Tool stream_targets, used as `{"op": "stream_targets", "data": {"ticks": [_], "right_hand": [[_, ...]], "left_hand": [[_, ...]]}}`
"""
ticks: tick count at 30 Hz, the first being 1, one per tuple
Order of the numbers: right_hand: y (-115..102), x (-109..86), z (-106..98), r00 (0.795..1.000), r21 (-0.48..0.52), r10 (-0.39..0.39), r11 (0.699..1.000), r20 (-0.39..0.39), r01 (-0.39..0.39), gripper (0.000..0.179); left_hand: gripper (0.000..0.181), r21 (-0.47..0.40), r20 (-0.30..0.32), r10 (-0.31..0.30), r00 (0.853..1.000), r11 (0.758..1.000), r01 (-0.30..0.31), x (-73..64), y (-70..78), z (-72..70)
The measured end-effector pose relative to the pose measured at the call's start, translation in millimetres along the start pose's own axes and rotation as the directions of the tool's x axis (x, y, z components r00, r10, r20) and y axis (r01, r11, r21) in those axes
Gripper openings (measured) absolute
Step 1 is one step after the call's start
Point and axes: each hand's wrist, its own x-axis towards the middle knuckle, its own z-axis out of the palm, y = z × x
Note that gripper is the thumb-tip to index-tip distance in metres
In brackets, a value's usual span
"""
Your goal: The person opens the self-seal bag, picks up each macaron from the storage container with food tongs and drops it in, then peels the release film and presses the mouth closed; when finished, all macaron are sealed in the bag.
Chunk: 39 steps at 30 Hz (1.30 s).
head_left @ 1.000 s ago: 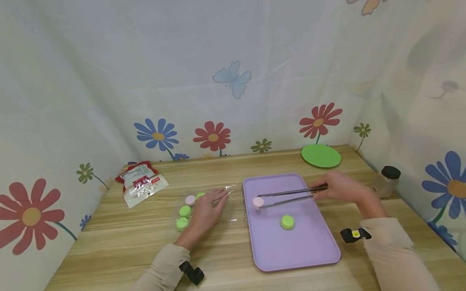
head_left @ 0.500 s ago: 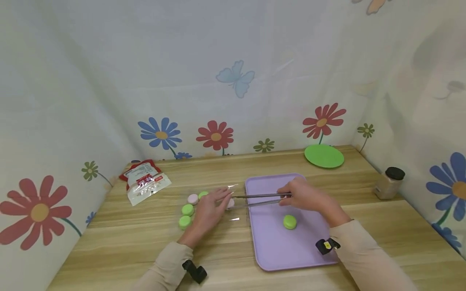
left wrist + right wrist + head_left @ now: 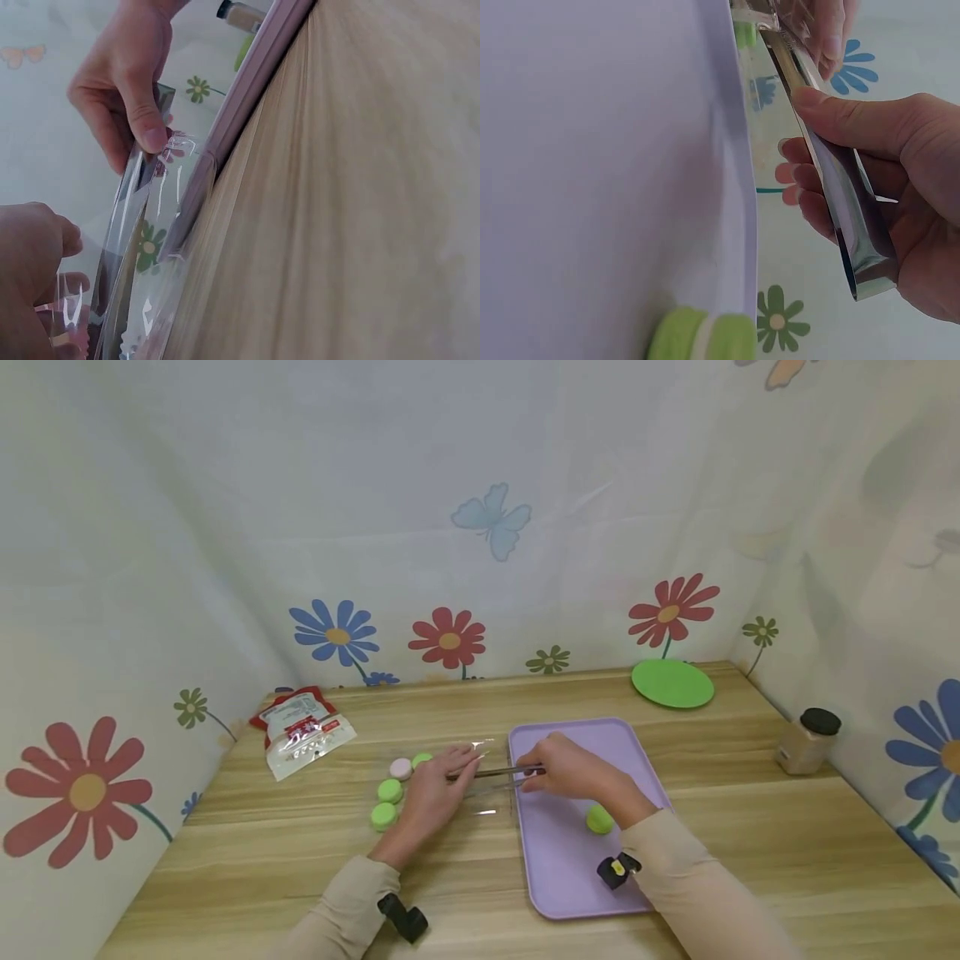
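Note:
My right hand [image 3: 576, 770] grips metal tongs [image 3: 849, 206] over the purple tray [image 3: 558, 885]. Their arms point left into the mouth of a clear plastic package [image 3: 174, 184], and their tips are hidden by my left hand. My left hand [image 3: 431, 795] holds the package near that mouth, with fingers showing through the plastic in the left wrist view. Left of this hand, several green macarons [image 3: 383, 816] and a pink macaron [image 3: 401, 768] sit in the package. One green macaron [image 3: 599, 819] lies on the tray, partly behind my right wrist.
A red and white pouch [image 3: 302, 727] lies at the back left of the wooden table [image 3: 247, 860]. At the back right is a green plate [image 3: 672, 683]. A jar with a black lid [image 3: 808, 742] stands by the right edge. Flowered cloth hangs around the table.
My right hand has moved left across the tray with the tongs. The pink macaron in their tips has gone to the package mouth and out of sight. My left hand stays in place.

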Motion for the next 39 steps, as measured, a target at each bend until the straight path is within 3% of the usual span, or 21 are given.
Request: {"op": "stream_targets", "data": {"ticks": [7, 24, 29, 39], "right_hand": [[-4.7, 7.2, 5.6, 1.000, -0.007, 0.026, 1.000, 0.010, -0.025, 0.033], [-6.3, 5.9, 7.8, 0.998, -0.017, 0.061, 0.998, -0.018, -0.062, 0.036], [-5.6, 2.5, 3.3, 0.995, 0.001, 0.096, 0.995, -0.014, -0.096, 0.035], [4.0, -20.2, -8.8, 0.997, -0.060, 0.073, 0.995, -0.038, -0.076, 0.027]], "left_hand": [[0.024, -0.001, 0.011, -0.024, 1.000, 1.000, 0.024, 1.4, 3.3, 0.1], [0.024, 0.003, 0.012, 0.005, 1.000, 1.000, -0.005, 2.3, 2.9, 1.0], [0.024, -0.008, 0.015, 0.000, 1.000, 1.000, 0.000, 2.2, 2.8, 0.8], [0.024, -0.003, 0.019, -0.020, 1.000, 1.000, 0.020, 0.6, 0.4, 0.6]]}}
